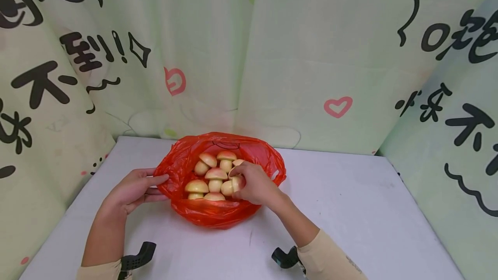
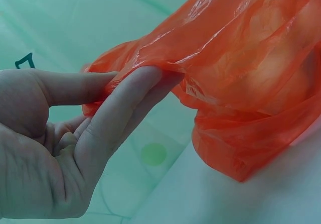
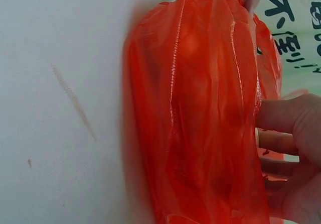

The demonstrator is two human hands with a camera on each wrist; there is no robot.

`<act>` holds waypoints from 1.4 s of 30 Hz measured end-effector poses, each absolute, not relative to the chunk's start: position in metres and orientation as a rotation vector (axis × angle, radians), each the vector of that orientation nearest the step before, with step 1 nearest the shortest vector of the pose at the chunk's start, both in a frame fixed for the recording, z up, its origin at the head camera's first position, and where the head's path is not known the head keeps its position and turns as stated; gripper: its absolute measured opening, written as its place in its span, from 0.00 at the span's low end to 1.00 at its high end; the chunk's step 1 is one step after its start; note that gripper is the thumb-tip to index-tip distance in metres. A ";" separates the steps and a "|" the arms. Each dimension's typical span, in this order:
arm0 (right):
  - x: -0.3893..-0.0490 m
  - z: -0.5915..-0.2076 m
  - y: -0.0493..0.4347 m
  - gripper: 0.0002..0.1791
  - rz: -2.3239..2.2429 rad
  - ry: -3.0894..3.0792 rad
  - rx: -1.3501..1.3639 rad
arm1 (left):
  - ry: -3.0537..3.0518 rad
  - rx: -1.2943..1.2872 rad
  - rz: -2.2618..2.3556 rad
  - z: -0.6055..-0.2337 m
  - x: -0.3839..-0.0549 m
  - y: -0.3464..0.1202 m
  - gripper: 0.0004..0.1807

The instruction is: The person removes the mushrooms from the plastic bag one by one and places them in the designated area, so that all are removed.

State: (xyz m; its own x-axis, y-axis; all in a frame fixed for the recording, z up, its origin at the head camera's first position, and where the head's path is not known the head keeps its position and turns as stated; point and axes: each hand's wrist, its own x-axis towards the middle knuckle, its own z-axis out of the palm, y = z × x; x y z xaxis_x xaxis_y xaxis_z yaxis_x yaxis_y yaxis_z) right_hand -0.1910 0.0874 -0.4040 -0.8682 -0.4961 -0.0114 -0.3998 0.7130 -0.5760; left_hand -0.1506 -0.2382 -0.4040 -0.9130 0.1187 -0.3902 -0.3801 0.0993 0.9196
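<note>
Head view shows the left hand [image 1: 136, 187] pinching the left edge of the red bag [image 1: 218, 218], while the right hand [image 1: 254, 182] reaches inside from the bag's right, fingers curled around one mushroom [image 1: 230, 186]. Handling single pieces seems the step in hand; the next move probably calls for a light grip and an open bag mouth. That mushroom lies against the right hand's fingertips, right of the bag's middle.

White table [image 1: 350, 211], faintly marked; open red plastic bag [image 1: 215, 218] directly on it.
</note>
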 end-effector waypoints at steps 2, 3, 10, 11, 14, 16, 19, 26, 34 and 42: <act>-0.190 -0.402 0.088 0.25 -0.871 2.757 -0.714 | 2.018 -0.258 1.871 -0.404 -0.151 -0.238 0.34; -0.190 -0.402 0.089 0.25 -0.872 2.759 -0.711 | 2.018 -0.259 1.871 -0.404 -0.151 -0.239 0.34; -0.188 -0.394 0.093 0.26 -0.911 2.762 -0.653 | 2.023 -0.263 1.866 -0.405 -0.151 -0.239 0.34; -0.188 -0.392 0.093 0.26 -0.916 2.762 -0.649 | 2.022 -0.262 1.866 -0.404 -0.151 -0.239 0.34; -0.187 -0.388 0.095 0.27 -0.926 2.761 -0.634 | 2.017 -0.261 1.870 -0.404 -0.151 -0.239 0.34; -0.187 -0.386 0.097 0.27 -0.929 2.760 -0.636 | 2.017 -0.262 1.871 -0.404 -0.151 -0.239 0.34; -0.187 -0.382 0.099 0.27 -0.925 2.764 -0.609 | 2.019 -0.262 1.869 -0.403 -0.150 -0.239 0.34; -0.185 -0.375 0.105 0.27 -0.950 2.776 -0.567 | 2.019 -0.268 1.874 -0.403 -0.150 -0.239 0.34; -0.188 -0.369 0.117 0.26 -1.019 2.786 -0.656 | 2.023 -0.278 1.874 -0.403 -0.150 -0.239 0.34; -0.194 -0.363 0.135 0.25 -1.179 2.694 -0.740 | 1.998 -0.282 1.887 -0.403 -0.151 -0.239 0.34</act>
